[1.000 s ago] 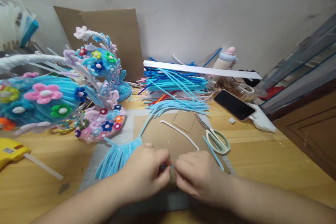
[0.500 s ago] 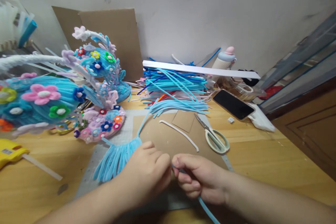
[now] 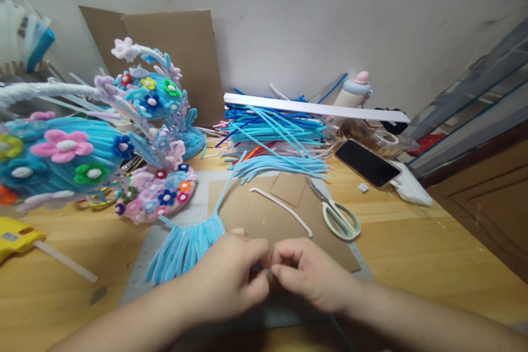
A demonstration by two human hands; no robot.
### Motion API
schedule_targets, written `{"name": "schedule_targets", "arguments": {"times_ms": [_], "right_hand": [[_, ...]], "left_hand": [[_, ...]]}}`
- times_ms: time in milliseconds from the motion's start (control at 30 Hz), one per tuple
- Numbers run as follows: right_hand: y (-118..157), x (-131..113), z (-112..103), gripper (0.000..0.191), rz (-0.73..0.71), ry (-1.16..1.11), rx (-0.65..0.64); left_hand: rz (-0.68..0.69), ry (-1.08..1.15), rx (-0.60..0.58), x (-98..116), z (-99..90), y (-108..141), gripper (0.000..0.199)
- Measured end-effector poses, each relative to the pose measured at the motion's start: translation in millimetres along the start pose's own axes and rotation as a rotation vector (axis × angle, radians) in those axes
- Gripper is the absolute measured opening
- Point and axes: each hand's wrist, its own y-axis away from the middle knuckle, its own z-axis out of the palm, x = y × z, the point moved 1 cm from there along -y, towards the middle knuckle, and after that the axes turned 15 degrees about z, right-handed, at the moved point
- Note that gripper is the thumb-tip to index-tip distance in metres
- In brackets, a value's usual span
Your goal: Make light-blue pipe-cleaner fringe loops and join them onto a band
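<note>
My left hand (image 3: 235,267) and my right hand (image 3: 311,275) meet fingertip to fingertip over the cardboard sheet (image 3: 243,206). Both are closed in a pinch on a light blue pipe cleaner (image 3: 270,270), mostly hidden by the fingers; a blurred length trails below my right hand. Just left of my left hand lies a fringe of light blue pipe cleaners (image 3: 185,245), strung along one stem whose end sticks up. A white pipe cleaner (image 3: 282,209) rests on the cardboard beyond my hands. Scissors (image 3: 340,217) with pale green handles lie to its right.
Flower-covered blue pipe-cleaner ornaments (image 3: 68,146) stand at the left, above a yellow glue gun (image 3: 18,236). A pile of blue pipe cleaners (image 3: 276,126) sits at the back under a white strip (image 3: 313,108). A phone (image 3: 367,162) and a bottle (image 3: 350,96) are at the right.
Both hands have turned at the wrist, and my right thumb now points toward the left fingertips. The pipe cleaner's tail under my right hand has swung lower and blurred.
</note>
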Motion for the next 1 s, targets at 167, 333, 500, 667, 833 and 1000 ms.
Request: {"name": "schedule_targets", "arguments": {"times_ms": [167, 333, 500, 667, 833, 1000], "right_hand": [[14.1, -3.9, -0.8, 0.013, -0.528, 0.843, 0.215], [10.1, -2.0, -2.7, 0.02, -0.22, 0.452, 0.172], [1.5, 1.1, -4.0, 0.011, 0.31, -0.389, -0.298], [1.6, -1.9, -9.0, 0.008, 0.453, -0.622, -0.464], [-1.4, -1.1, -12.7, 0.011, 0.593, -0.724, -0.558], [-6.1, -0.1, -9.4, 0.011, 0.57, -0.65, -0.521]], "left_hand": [[-0.152, 0.23, -0.053, -6.4, 2.3, 2.4, 0.007], [-0.138, 0.083, -0.032, -8.5, -6.2, 1.6, 0.009], [-0.025, -0.131, -0.029, -2.7, -13.9, -0.2, 0.007], [0.096, -0.143, -0.039, -0.8, -12.1, -1.0, 0.007], [0.214, -0.263, -0.067, -5.8, -4.4, 0.4, 0.011], [0.341, -0.471, -0.046, -9.6, 5.9, 2.7, 0.014]]}}
